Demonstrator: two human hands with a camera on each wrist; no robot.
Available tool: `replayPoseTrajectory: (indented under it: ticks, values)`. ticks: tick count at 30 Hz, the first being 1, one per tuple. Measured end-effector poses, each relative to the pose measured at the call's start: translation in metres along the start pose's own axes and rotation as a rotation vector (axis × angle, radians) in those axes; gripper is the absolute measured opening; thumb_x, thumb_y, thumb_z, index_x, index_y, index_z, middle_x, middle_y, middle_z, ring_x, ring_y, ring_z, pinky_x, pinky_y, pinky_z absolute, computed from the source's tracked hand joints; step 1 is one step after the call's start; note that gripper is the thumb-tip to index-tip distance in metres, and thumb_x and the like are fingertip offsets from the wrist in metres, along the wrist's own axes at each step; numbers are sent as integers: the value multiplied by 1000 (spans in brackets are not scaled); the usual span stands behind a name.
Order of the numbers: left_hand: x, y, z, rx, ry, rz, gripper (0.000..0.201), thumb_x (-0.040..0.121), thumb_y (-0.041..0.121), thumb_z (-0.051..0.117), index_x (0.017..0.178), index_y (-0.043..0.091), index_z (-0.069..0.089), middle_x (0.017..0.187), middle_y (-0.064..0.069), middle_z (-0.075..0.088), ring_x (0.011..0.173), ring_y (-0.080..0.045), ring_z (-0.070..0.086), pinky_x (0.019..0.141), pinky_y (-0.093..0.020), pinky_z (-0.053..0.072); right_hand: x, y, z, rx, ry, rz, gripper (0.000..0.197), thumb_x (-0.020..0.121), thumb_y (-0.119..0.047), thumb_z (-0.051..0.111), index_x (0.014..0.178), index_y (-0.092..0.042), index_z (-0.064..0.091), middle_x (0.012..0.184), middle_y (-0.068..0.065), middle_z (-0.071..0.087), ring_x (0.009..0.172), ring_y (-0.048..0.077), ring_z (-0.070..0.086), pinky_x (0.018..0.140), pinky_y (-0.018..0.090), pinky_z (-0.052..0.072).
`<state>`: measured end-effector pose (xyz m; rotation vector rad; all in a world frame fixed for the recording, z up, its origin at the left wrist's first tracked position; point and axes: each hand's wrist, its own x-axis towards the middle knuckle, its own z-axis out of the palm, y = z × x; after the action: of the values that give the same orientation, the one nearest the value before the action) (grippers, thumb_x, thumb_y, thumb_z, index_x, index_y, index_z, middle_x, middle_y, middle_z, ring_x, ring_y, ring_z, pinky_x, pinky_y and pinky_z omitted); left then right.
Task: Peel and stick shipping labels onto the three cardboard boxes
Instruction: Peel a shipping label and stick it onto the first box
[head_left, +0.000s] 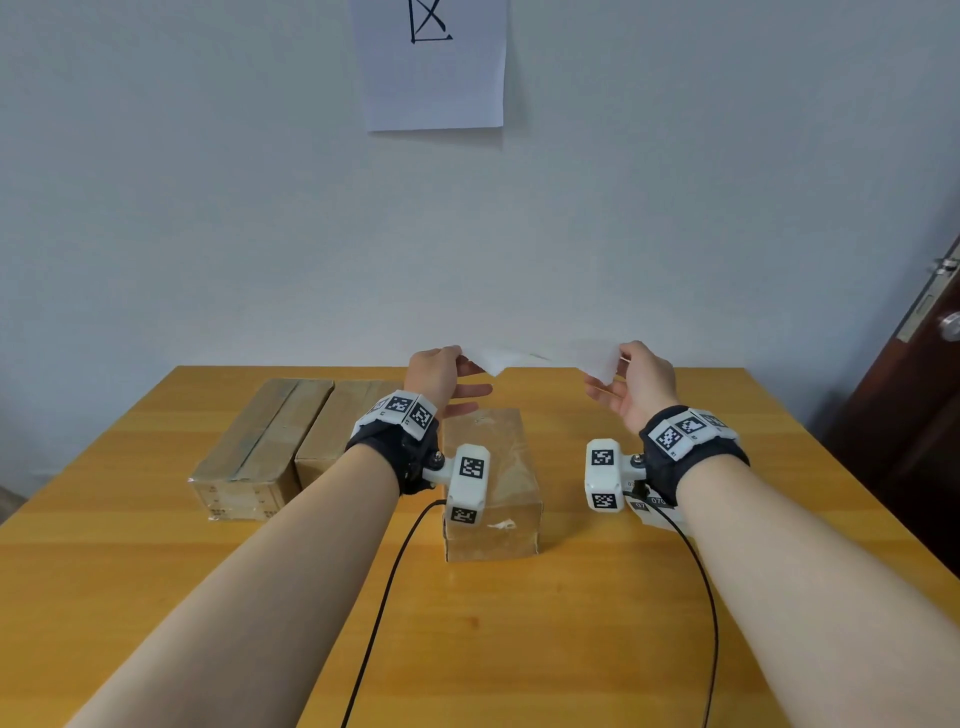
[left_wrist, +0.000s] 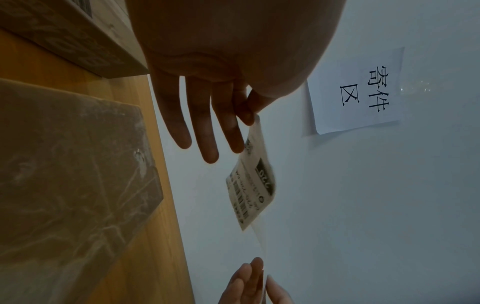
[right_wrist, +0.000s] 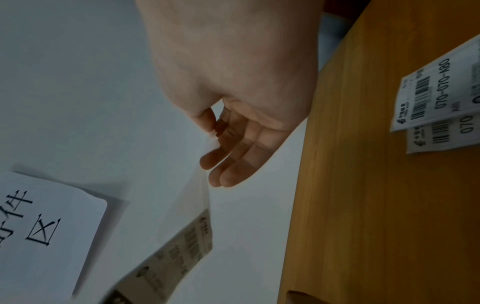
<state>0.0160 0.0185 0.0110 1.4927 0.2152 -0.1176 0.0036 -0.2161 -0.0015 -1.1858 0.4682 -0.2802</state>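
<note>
Both hands are raised over the far part of the table. My left hand (head_left: 464, 364) (left_wrist: 250, 116) pinches one end of a printed shipping label (left_wrist: 253, 185) (right_wrist: 179, 253) between thumb and forefinger, other fingers straight. My right hand (head_left: 621, 365) (right_wrist: 214, 128) pinches the translucent backing sheet (right_wrist: 200, 195) (left_wrist: 261, 240), which still meets the label at one end. Three cardboard boxes lie on the table: one taped box (head_left: 488, 478) below the hands, and two side by side (head_left: 260, 447) (head_left: 337, 431) at the left.
Two spare labels (right_wrist: 436, 98) (head_left: 652, 506) lie on the wooden table (head_left: 571, 623) under my right wrist. A paper sign (head_left: 431, 62) hangs on the wall behind. A dark door (head_left: 914, 415) stands at the right. Two black cables (head_left: 384, 597) trail toward me.
</note>
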Motion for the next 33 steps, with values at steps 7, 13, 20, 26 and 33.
replayPoseTrajectory:
  ticks: [7,13,20,26,33]
  values:
    - [-1,-3,2,-31,-21,0,26,107,22,40,111,5,59,81,-1,80,85,-30,78,73,-42,62,2,5,-9,53,58,47,14,104,-10,46,95,-8,57,100,15,71,72,32,72,66,41,63]
    - [-1,-4,3,-51,-26,21,28,108,23,37,115,5,57,93,-7,80,87,-31,77,69,-40,62,3,7,-14,99,109,70,17,106,-11,44,92,-9,54,92,13,70,75,32,73,73,42,63]
    - [-1,-5,3,-62,-19,11,28,107,21,39,106,5,62,80,-3,79,87,-32,77,73,-41,61,4,9,-20,115,144,89,17,105,-9,42,93,-10,54,92,14,70,73,33,73,69,42,63]
    - [-1,-7,6,-54,-22,-4,26,107,22,40,102,7,60,79,-2,79,86,-32,78,77,-45,62,6,11,-23,130,183,73,19,101,-5,41,94,-8,59,94,17,72,70,32,74,69,42,65]
    - [-3,-7,6,-60,-40,-19,28,106,21,40,95,8,62,78,-3,79,89,-33,77,73,-41,61,13,17,-35,116,239,106,23,102,4,43,97,-2,65,94,22,74,88,39,77,81,44,66]
